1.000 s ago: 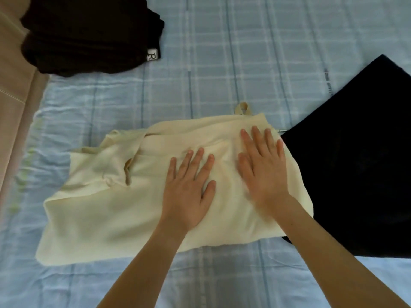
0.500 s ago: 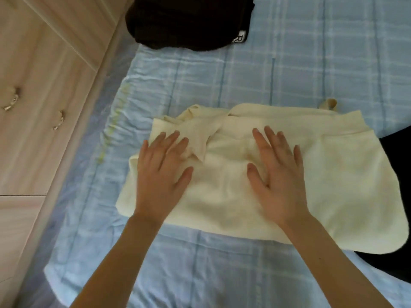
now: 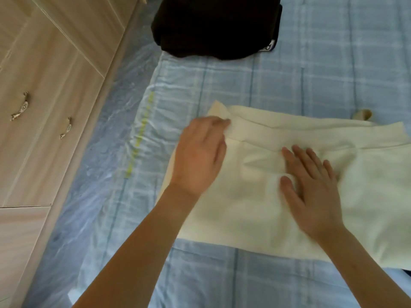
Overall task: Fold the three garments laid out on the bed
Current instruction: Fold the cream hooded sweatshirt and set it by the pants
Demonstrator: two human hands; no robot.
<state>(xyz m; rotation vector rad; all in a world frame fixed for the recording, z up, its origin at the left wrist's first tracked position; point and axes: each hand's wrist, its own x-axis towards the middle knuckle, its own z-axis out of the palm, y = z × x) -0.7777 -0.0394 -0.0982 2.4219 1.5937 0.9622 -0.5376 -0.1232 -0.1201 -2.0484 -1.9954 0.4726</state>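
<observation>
shows cream garment point(image 3: 255, 218) lying by the left edge of the bed point(image 3: 311, 74), partly folded. pinches its far left corner with left hand point(image 3: 198, 156); presses its middle with right hand point(image 3: 311, 192), flat, fingers spread. likely handles soft, light, limp; best gripped at corners.

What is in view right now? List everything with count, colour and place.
cream garment: one, cream, partly folded, middle of bed
dark garment: one, dark brown, folded, top of view
black cloth: one sliver, black, lower right edge
bed sheet: one, blue plaid, under the garments
cabinet: one, light wood, left of bed
handles: two, metal, on cabinet
left hand: one, pinches cream garment's upper left corner
right hand: one, flat on cream garment's middle
</observation>
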